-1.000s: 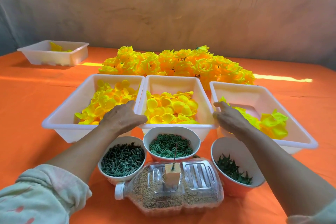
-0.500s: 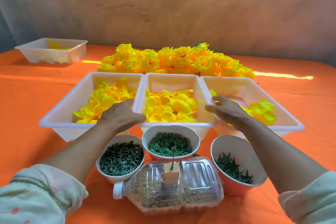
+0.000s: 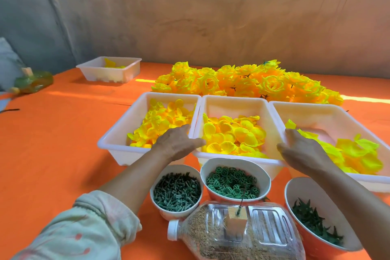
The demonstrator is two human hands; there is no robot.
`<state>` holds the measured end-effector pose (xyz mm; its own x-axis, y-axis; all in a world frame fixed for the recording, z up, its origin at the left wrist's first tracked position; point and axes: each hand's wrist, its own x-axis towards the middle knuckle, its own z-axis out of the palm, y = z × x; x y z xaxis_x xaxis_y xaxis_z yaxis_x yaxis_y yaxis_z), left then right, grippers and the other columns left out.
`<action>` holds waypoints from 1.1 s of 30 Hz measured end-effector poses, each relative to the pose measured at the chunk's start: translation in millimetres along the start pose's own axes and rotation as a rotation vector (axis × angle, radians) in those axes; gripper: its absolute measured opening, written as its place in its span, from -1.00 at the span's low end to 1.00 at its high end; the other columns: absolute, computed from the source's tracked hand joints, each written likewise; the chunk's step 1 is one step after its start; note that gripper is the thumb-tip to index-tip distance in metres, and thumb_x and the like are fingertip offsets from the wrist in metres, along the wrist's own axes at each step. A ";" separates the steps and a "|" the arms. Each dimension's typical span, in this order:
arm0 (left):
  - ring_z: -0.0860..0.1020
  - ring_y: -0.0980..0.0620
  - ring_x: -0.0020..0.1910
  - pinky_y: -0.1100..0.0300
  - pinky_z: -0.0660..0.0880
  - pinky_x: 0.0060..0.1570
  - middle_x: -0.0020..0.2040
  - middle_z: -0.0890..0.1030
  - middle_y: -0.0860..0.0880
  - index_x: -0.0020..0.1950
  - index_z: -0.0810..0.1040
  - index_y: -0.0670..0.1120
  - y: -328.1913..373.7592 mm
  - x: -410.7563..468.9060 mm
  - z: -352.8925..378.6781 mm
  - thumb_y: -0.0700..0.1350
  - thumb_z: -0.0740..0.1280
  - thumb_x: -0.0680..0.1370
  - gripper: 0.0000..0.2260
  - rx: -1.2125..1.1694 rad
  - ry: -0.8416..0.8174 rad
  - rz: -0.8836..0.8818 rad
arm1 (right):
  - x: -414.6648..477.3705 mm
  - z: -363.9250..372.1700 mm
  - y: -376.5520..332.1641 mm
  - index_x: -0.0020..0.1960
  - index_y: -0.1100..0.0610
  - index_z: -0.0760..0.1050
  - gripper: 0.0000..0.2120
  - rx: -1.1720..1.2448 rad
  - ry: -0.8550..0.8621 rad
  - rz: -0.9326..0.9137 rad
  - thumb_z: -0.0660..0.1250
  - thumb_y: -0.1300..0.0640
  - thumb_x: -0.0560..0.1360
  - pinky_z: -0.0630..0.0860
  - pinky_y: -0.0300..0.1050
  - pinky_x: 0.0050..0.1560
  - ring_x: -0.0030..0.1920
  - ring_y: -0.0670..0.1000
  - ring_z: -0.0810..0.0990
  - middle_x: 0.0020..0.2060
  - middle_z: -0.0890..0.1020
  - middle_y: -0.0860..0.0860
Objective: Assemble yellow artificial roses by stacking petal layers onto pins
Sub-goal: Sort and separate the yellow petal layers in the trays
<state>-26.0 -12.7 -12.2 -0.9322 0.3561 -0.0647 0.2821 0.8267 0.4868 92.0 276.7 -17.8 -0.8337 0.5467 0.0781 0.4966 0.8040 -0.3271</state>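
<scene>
- While no petal is yet threaded on the upright pin (image 3: 242, 202), which stands in a block in the weighted bottle (image 3: 236, 236), the step in hand is judged to be tray setting, ahead of the first pick.
- Left hand (image 3: 179, 143): laid palm down, fingers relaxed and loosely spread, over the rims where the left tray (image 3: 109, 143) meets the middle tray (image 3: 232, 99). Nothing is held.
- Right hand (image 3: 299, 150): set on the near-left corner of the right tray (image 3: 316, 105), fingers reaching inside, thumb outside. Whether the wall is pinched cannot be told because of blur.
- Petal layers, placed from the pin: small petals (image 3: 160, 120) at 11 o'clock, shell petals (image 3: 230, 133) at 12, large petals (image 3: 358, 154) at 2.
- Finished roses (image 3: 242, 82) are heaped at 12 o'clock, beyond the trays.
- Next move, judged: one layer is to be pinched off singly and threaded centre-first onto the pin. A light pick is called for, since loose petals may cling together.
</scene>
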 end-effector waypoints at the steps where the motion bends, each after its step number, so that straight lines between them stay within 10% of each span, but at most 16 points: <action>1: 0.50 -0.17 0.24 -0.01 0.45 0.15 0.32 0.53 -0.12 0.43 0.40 0.02 -2.8 1.3 -1.2 0.37 0.22 0.39 -0.30 -0.066 0.011 -0.010 | 0.7 1.4 -0.4 0.30 0.09 0.32 -0.64 -0.002 0.004 -0.004 0.17 0.00 0.55 0.29 -0.01 -0.14 0.02 0.22 0.49 0.17 0.55 0.26; 7: 0.65 -0.08 -0.16 -0.07 0.57 -0.01 -0.22 0.64 -0.04 -0.22 0.59 0.01 -28.8 10.2 -30.8 -0.05 0.32 0.56 -0.84 -0.628 0.348 -0.068 | 3.5 3.1 -4.4 0.40 0.10 0.29 -0.53 -0.002 0.023 -0.004 0.15 -0.11 0.57 0.34 0.03 -0.01 0.21 0.26 0.49 0.28 0.51 0.25; 15: 0.59 -0.20 0.04 0.04 0.54 0.00 0.02 0.66 -0.16 -0.10 0.63 -0.01 -75.3 23.9 -48.2 -0.25 0.24 0.50 -0.79 -0.405 0.429 -0.332 | 4.5 6.0 -2.4 0.29 0.09 0.32 -0.63 -0.011 0.009 -0.028 0.13 -0.08 0.57 0.29 0.01 -0.06 0.18 0.25 0.49 0.27 0.51 0.22; 23: 0.59 -0.13 -0.02 0.14 0.44 -0.20 -0.13 0.59 -0.08 -0.19 0.54 -0.08 -64.9 34.2 -32.1 0.20 0.47 0.34 -0.64 0.075 0.072 -0.318 | 5.0 6.8 -3.9 0.15 0.06 0.32 -0.72 -0.043 0.004 -0.039 0.12 -0.10 0.55 0.31 0.03 -0.07 0.13 0.23 0.50 0.22 0.52 0.20; 28: 0.60 -0.11 0.07 0.06 0.57 0.03 0.04 0.66 -0.10 -0.01 0.66 -0.07 -69.4 38.8 -31.2 -0.04 0.49 0.40 -0.79 0.081 0.023 -0.270 | 4.0 5.8 -6.0 0.29 0.08 0.32 -0.61 -0.040 0.001 -0.027 0.14 -0.11 0.56 0.30 0.02 -0.03 0.19 0.23 0.49 0.28 0.50 0.19; 33: 0.59 -0.14 0.02 0.18 0.43 -0.19 0.00 0.65 -0.14 -0.05 0.62 -0.15 -63.9 36.8 -35.3 -0.12 0.34 0.43 -0.84 0.086 0.089 -0.259 | 1.9 3.1 -6.1 0.24 0.06 0.32 -0.65 -0.035 0.000 -0.016 0.14 -0.11 0.55 0.28 0.00 -0.08 0.16 0.22 0.50 0.24 0.52 0.19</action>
<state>-86.4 -67.8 -15.0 -0.9909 0.0919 -0.0986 0.0468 0.9204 0.3881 86.7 272.1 -18.6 -0.8416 0.5337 0.0827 0.4913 0.8202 -0.2931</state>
